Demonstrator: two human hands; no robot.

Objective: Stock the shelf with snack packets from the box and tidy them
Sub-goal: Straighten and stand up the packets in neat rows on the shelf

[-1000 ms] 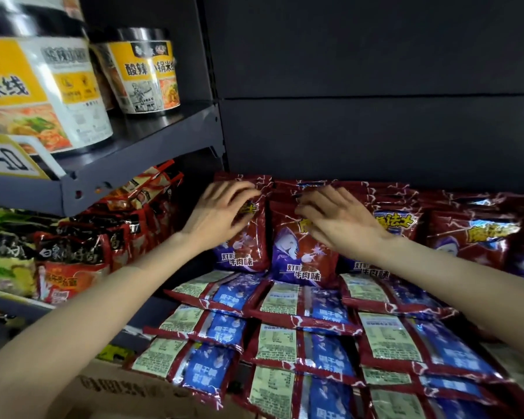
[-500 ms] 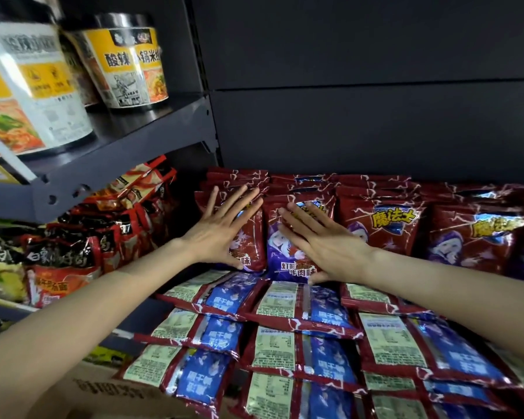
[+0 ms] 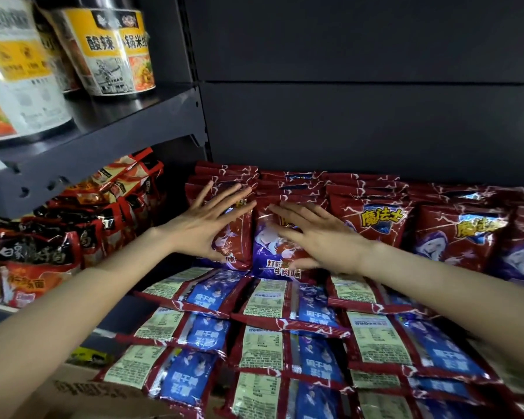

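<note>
Red and purple snack packets (image 3: 375, 225) stand upright in rows on the dark shelf, running off to the right. My left hand (image 3: 208, 225) lies flat, fingers spread, against the front packet of the leftmost row (image 3: 236, 243). My right hand (image 3: 315, 237) presses flat on the front packet of the row beside it (image 3: 270, 252). Neither hand grips anything. Below the hands, several packets (image 3: 263, 303) lie back side up in overlapping rows, showing blue print and pale labels. A brown cardboard box (image 3: 79, 391) shows at the bottom left.
The left bay holds red and black noodle bags (image 3: 43, 261) on its lower shelf. Big noodle tubs (image 3: 115, 52) stand on the grey shelf (image 3: 103, 146) above them. A dark back panel (image 3: 360, 116) rises behind the packets.
My hands went from curled over the tops of the front packets to flat, spread palms pressed on their faces. The packets now stand more upright. The view has moved in closer.
</note>
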